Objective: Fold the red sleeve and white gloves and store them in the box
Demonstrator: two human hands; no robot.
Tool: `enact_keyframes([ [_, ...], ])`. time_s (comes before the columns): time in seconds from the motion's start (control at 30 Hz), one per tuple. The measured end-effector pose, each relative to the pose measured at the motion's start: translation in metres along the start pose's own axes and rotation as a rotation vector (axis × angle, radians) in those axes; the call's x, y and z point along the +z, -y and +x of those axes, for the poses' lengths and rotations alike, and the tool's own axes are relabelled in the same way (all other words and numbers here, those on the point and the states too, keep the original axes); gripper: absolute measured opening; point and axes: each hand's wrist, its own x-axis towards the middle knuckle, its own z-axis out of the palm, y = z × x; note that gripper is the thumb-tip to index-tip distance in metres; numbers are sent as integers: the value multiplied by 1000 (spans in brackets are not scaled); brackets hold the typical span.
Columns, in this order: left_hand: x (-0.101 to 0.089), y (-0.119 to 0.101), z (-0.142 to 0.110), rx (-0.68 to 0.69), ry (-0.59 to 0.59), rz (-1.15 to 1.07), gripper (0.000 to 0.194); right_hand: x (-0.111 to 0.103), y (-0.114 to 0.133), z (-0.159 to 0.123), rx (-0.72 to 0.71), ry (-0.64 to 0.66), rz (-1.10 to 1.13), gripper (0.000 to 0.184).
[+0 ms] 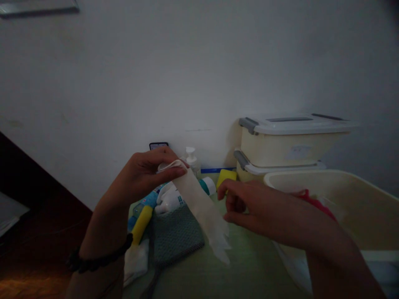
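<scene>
My left hand (156,169) pinches a thin white glove (199,203) by its cuff, thumb on the near side. From there the glove hangs slanting down to the right, its limp fingers lowest. My right hand (243,203) is just right of the glove, with bent fingers, a gap between thumb and forefinger, and nothing in its grasp. Beneath the glove a grey-green textured cloth (176,236) lies on the green tabletop (246,265). White bottles (171,201) lie behind the cloth, partly covered by my left hand and the glove.
A cream basin (364,216) holding something red (318,205) stands at the right. Behind it are stacked lidded boxes (293,145). A pump bottle (191,158), a yellow sponge (227,176) and a phone (158,145) are near the wall. A yellow roll-shaped item (142,224) and white cloth (137,261) lie left.
</scene>
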Motion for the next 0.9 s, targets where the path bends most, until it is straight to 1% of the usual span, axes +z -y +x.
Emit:
enact_keyframes([
  [0.07, 0, -1, -1, 3, -51, -16, 6, 0, 1, 0, 1, -37, 16, 15],
  [0.17, -1, -1, -1, 10, -53, -34, 6, 3, 3, 2, -37, -47, 15, 20],
  [0.23, -1, -2, -2, 10, -39, -38, 8, 7, 4, 4, -55, -40, 8, 30],
  [0.3, -2, -3, -3, 22, -29, -55, 9, 12, 6, 6, -55, -59, 13, 43],
  [0.33, -2, -4, -3, 32, -28, -68, 10, 14, 7, 7, -63, -69, 22, 46],
  [0.4, -2, -6, -4, 53, -33, -88, 10, 17, 9, 10, -94, -82, 40, 41],
  [0.5, -2, -9, -4, 38, -76, -96, 8, 17, 12, 13, -137, -54, 38, 20],
  [0.6, -1, -9, -4, 29, -120, -132, 8, 16, 13, 15, -180, 6, 38, 20],
  [0.63, -1, -9, -4, 39, -123, -163, 10, 16, 13, 16, -195, 8, 51, 20],
  [0.77, -1, -6, -6, 96, -104, -333, 11, 20, 12, 18, -245, -51, 118, 18],
  [0.9, -2, -9, -10, 87, -151, -414, 9, 22, 11, 20, -324, -58, 155, 12],
])
